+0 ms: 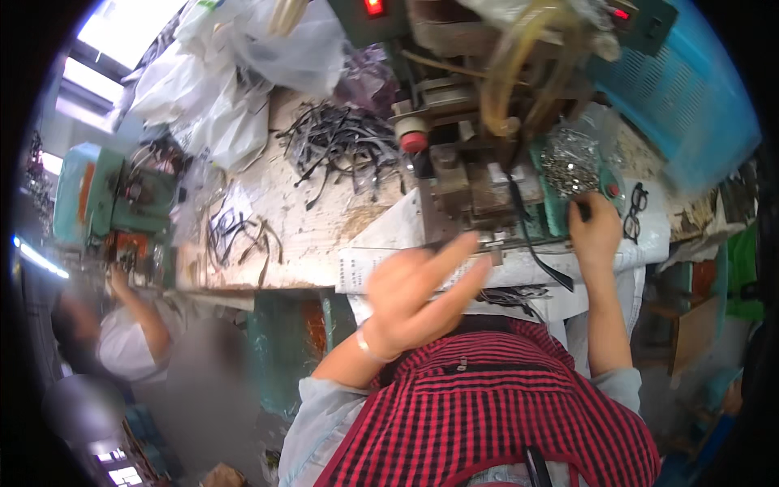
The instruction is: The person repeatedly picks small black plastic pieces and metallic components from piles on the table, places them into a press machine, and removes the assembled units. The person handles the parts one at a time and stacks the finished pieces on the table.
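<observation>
My left hand (418, 292) is in front of the bench machine (475, 191), blurred by motion. Its index finger and thumb stretch out apart, close to a small metal fitting (497, 250) at the machine's front. To the right, my right hand (597, 231) is closed at the near edge of a green tray (556, 215). A small dark piece shows at its fingertips, too little to name. Small shiny metal parts (570, 166) fill the tray. Between my hands a dark eyeglass temple (531, 235) hangs from the machine down toward the paper (357, 272).
Many eyeglass temples (337, 146) lie heaped on the bench, with a smaller bunch (243, 235) to the left. Glasses (635, 213) rest right of my right hand. A blue basket (682, 105) stands far right. Plastic bags (219, 89) lie far left. Another person (134, 337) works at left.
</observation>
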Demonstrator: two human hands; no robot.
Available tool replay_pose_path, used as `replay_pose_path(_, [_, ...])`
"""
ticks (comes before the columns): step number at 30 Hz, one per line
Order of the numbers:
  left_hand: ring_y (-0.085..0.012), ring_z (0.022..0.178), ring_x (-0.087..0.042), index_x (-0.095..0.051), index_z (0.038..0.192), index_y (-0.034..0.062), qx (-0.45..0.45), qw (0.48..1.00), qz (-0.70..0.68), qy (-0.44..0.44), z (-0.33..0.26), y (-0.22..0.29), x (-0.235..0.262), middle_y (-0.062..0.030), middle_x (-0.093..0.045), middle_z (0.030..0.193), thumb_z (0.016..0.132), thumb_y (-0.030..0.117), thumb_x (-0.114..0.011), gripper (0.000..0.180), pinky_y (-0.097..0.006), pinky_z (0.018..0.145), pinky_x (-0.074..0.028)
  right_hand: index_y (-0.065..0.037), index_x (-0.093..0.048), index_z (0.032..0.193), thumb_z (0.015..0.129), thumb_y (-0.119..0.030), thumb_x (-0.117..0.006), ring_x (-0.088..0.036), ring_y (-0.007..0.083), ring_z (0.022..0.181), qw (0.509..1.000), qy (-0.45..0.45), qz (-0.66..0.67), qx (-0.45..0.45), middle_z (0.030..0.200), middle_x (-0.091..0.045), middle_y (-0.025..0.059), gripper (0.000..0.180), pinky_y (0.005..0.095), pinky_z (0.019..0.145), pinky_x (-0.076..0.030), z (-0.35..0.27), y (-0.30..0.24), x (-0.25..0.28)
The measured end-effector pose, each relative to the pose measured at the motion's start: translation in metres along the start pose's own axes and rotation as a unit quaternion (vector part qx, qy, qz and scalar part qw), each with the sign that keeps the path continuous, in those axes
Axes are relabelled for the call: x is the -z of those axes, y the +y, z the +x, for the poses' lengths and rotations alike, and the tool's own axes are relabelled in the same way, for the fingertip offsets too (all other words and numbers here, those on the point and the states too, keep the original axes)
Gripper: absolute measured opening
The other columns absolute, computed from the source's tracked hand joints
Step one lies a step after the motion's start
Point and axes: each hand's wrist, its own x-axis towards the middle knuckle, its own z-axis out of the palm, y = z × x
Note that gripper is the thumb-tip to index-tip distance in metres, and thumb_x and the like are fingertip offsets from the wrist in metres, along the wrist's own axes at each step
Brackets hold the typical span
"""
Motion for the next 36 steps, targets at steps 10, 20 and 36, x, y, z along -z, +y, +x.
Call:
replay_pose_path(10, [-0.031,0.088,-0.067,-0.078,0.095,0.0109,0.368,0.882,0.291,-0.03,-0.068,-0.227,0.015,-0.0121,-0.073,0.095,0.085,0.022,-0.078,0.015,-0.041,0.082,-0.054,-0.003,-0.075,0.106,0.092,-0.007,-0.069,-0.07,0.0302,0.09,0.987,0.03,0.154,0.013,0.101,-0.074,0.015,0.016,0.0384,0.082,-0.053,0.021,-0.019,-0.006])
replay_pose_path(20, [-0.0194,0.071,-0.072,-0.069,0.129,0.0102,0.545,0.825,-0.012,-0.15,-0.092,-0.181,0.005,-0.0118,-0.077,0.083,0.09,0.008,-0.062,0.04,-0.033,0.067,-0.054,-0.002,-0.075,0.106,0.092,-0.006,-0.071,-0.07,0.0265,0.098,0.983,0.079,0.134,-0.096,0.106,-0.075,0.0123,0.015,0.035,0.09,-0.052,-0.033,0.052,0.036])
replay_pose_path(36, [-0.0112,0.067,-0.066,-0.069,0.095,-0.0022,0.468,0.791,-0.335,0.208,-0.055,-0.121,-0.063,-0.0089,-0.074,0.09,0.104,0.013,-0.065,0.018,-0.022,0.06,-0.048,0.001,-0.062,0.125,0.086,-0.002,-0.077,-0.069,0.0127,0.097,0.846,-0.004,0.53,-0.059,0.099,-0.074,0.0083,0.041,0.0283,0.089,-0.052,0.032,-0.122,0.006])
